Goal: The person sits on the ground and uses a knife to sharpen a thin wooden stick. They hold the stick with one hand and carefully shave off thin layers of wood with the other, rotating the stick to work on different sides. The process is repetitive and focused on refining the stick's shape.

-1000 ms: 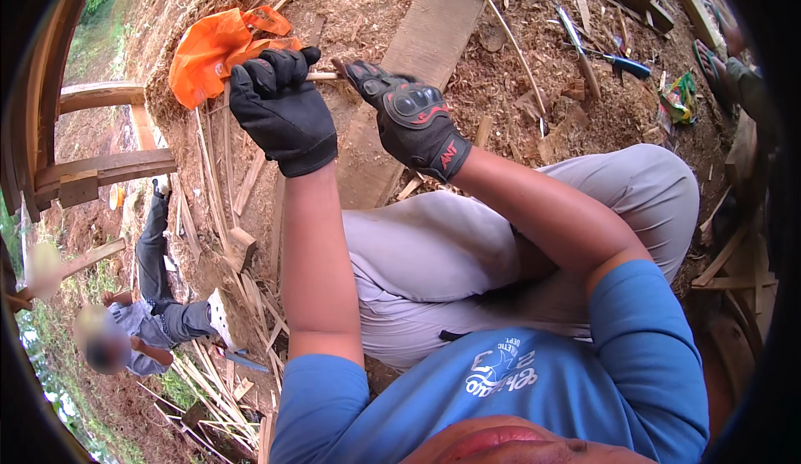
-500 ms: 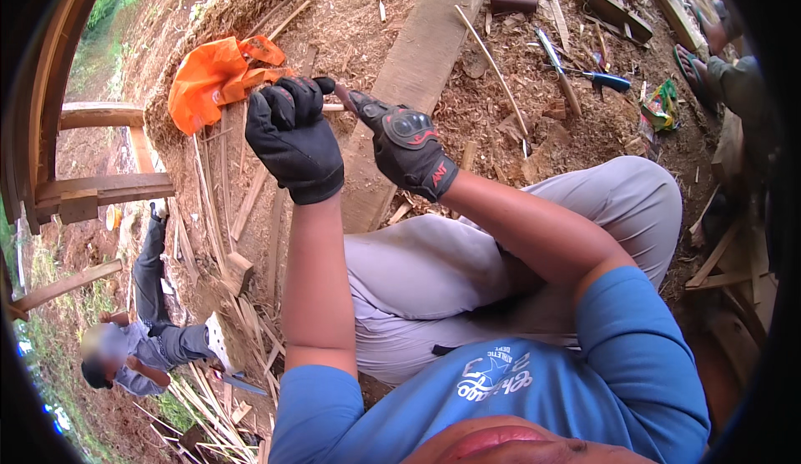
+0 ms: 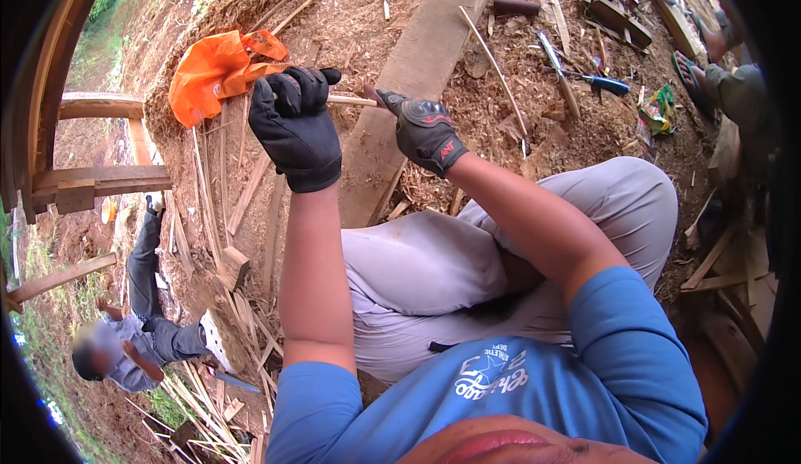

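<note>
My left hand (image 3: 296, 130), in a black glove, is closed in a fist around a thin pale wooden stick (image 3: 352, 100). The stick sticks out to the right, toward my other hand. My right hand (image 3: 424, 133), gloved in black with a hard knuckle guard, is closed at the stick's right end. A small reddish-brown piece (image 3: 370, 92), which looks like folded sandpaper, shows at its fingertips. The glove hides how the piece lies against the stick. Both hands are above a wide wooden plank (image 3: 417, 55) on the shavings-covered ground.
An orange bag (image 3: 204, 76) lies beyond my left hand. Right of the plank are a brown roll (image 3: 515, 6), a blue-handled tool (image 3: 607, 84) and wooden hand planes (image 3: 617, 20). Another person (image 3: 158, 343) is at the left; someone's foot (image 3: 688, 72) shows at the right.
My right hand has slid right along the stick with the reddish-brown piece, away from my left hand. More of the stick shows between them. My left hand stays closed in nearly the same place.
</note>
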Motion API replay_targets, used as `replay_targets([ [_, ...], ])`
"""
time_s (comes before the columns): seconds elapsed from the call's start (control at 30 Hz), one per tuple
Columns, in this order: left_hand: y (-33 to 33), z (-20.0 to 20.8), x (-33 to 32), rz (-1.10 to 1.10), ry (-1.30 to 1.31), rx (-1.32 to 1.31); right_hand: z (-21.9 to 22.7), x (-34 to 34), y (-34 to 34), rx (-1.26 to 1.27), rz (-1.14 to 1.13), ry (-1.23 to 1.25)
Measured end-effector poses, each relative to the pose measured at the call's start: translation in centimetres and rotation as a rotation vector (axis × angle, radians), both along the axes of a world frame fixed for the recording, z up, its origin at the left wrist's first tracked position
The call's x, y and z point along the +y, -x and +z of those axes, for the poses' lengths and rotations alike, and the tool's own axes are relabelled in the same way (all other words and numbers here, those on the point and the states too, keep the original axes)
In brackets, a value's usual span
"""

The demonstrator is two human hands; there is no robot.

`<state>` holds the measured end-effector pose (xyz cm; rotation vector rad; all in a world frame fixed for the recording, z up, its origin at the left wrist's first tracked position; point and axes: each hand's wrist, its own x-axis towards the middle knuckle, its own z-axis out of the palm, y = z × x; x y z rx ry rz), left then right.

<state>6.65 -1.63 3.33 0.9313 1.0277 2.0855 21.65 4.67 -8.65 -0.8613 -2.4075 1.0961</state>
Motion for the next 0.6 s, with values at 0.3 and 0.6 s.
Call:
replay_targets([
  [0.3, 0.5, -0.2, -0.2, -0.001, -0.007, -0.041, 0.0, 3.8, -0.1, -0.035, -0.283, 0.108],
  [0.6, 1.0, 0.4, -0.4, 0.093, 0.063, 0.031, 0.4, 4.9, -0.1, 0.032, -0.321, 0.048],
])
